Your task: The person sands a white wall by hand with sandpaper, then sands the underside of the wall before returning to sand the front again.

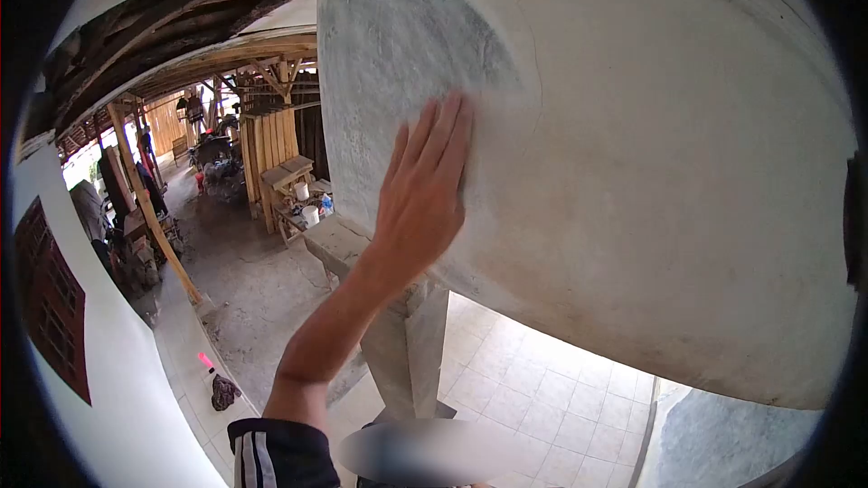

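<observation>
My left hand (423, 194) reaches up from the lower left and lies flat against a pale plastered wall (651, 163), its back facing me. The fingers are stretched out, close beside each other, and their tips are smeared by motion. They rest at the edge of a grey, rounded patch (407, 45) on the wall. Whatever may be under the palm is hidden. The thumb cannot be made out clearly. A dark sleeve with pale stripes (262, 456) covers my upper arm. My right hand is out of the picture.
Below the wall stands a grey pillar (398, 357) with a ledge (333, 239) beside my wrist. Pale floor tiles (533, 389) lie far below. White buckets (310, 215), a wooden post (149, 208) and a pink-handled thing (206, 361) are at the left.
</observation>
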Demonstrator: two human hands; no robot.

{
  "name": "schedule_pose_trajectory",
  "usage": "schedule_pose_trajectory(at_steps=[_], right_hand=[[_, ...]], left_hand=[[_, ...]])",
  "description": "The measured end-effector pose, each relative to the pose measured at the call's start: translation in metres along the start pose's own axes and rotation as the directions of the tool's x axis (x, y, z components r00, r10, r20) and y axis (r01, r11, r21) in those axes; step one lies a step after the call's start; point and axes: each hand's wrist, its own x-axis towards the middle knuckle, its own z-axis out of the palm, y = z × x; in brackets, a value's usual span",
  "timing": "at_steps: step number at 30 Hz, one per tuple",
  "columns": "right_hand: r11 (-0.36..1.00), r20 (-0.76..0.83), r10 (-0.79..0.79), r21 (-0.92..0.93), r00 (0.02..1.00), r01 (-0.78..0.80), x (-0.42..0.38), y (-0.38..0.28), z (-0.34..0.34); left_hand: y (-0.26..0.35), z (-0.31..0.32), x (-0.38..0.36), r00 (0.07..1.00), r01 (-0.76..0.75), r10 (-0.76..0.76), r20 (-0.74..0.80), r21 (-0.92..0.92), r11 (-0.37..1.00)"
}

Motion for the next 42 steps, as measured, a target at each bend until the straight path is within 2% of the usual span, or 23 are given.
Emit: schedule_pose_trajectory(at_steps=[2, 5, 8, 10, 14, 17, 18, 21, 24, 27, 28, 31, 33, 35, 36, 39, 42], right_hand=[[0.996, 0.097, 0.087, 0.027, 0.991, -0.09, -0.003, -0.018, -0.016], [0.991, 0.149, 0.13, -0.007, 0.98, -0.13, -0.01, -0.047, -0.046], [0.988, 0.18, 0.154, -0.038, 0.971, -0.149, -0.017, -0.07, -0.071], [0.987, 0.209, 0.16, -0.051, 0.965, -0.153, -0.022, -0.085, -0.085], [0.987, 0.236, 0.161, -0.01, 0.958, -0.163, -0.013, -0.051, -0.047], [0.981, 0.216, 0.192, -0.042, 0.957, -0.188, -0.01, -0.05, -0.047], [0.984, 0.207, 0.179, -0.034, 0.962, -0.176, -0.011, -0.052, -0.049], [0.989, 0.193, 0.143, -0.001, 0.971, -0.145, -0.014, -0.058, -0.055], [0.992, 0.183, 0.117, 0.028, 0.976, -0.124, -0.023, -0.061, -0.06], [0.989, 0.2, 0.13, 0.036, 0.971, -0.14, -0.024, -0.061, -0.064], [0.986, 0.192, 0.166, -0.028, 0.967, -0.164, -0.022, -0.064, -0.06], [0.982, 0.25, 0.182, -0.003, 0.951, -0.188, -0.018, -0.073, -0.07], [0.981, 0.259, 0.194, -0.04, 0.946, -0.19, -0.011, -0.072, -0.069], [0.986, 0.283, 0.168, -0.07, 0.944, -0.154, -0.017, -0.07, -0.07], [0.981, 0.337, 0.168, 0.03, 0.926, -0.189, -0.01, -0.055, -0.058], [0.995, 0.251, 0.045, 0.08, 0.967, -0.067, -0.021, -0.045, -0.054], [0.993, 0.276, 0.119, -0.019, 0.954, -0.118, -0.014, -0.045, -0.051]], left_hand=[[-0.002, 0.011, 0.033, 0.998, -0.009, 0.021, -0.067, 0.179, 0.984], [0.018, 0.032, 0.027, 0.995, 0.012, 0.004, -0.101, 0.157, 0.988], [0.025, 0.045, 0.003, 0.997, -0.048, 0.061, -0.057, 0.21, 0.977], [0.025, 0.034, 0.02, 0.993, -0.036, 0.066, -0.094, 0.296, 0.955], [0.021, 0.023, 0.057, 0.986, 0.037, 0.027, -0.164, 0.372, 0.927], [0.043, 0.046, 0.017, 0.992, -0.002, 0.033, -0.123, 0.247, 0.969], [0.047, 0.05, -0.001, 0.998, -0.037, 0.048, -0.042, 0.241, 0.97], [0.039, 0.047, -0.001, 0.994, -0.092, 0.109, -0.032, 0.337, 0.937], [0.03, 0.028, 0.044, 0.994, 0.023, 0.013, -0.112, 0.315, 0.949], [0.033, 0.035, 0.049, 0.978, 0.04, 0.013, -0.207, 0.248, 0.968], [0.037, 0.039, 0.035, 0.986, 0.028, 0.012, -0.169, 0.233, 0.972], [0.047, 0.054, -0.007, 0.995, -0.026, 0.045, -0.086, 0.204, 0.979], [0.039, 0.049, -0.005, 0.992, -0.082, 0.101, -0.074, 0.225, 0.971], [0.028, 0.033, 0.03, 0.989, -0.026, 0.06, -0.132, 0.249, 0.968], [0.024, 0.027, 0.043, 0.989, 0.001, 0.039, -0.145, 0.262, 0.965], [0.025, 0.033, 0.051, 0.977, -0.02, 0.052, -0.208, 0.157, 0.987], [0.033, 0.039, 0.032, 0.979, -0.005, 0.008, -0.205, 0.013, 1.0]])
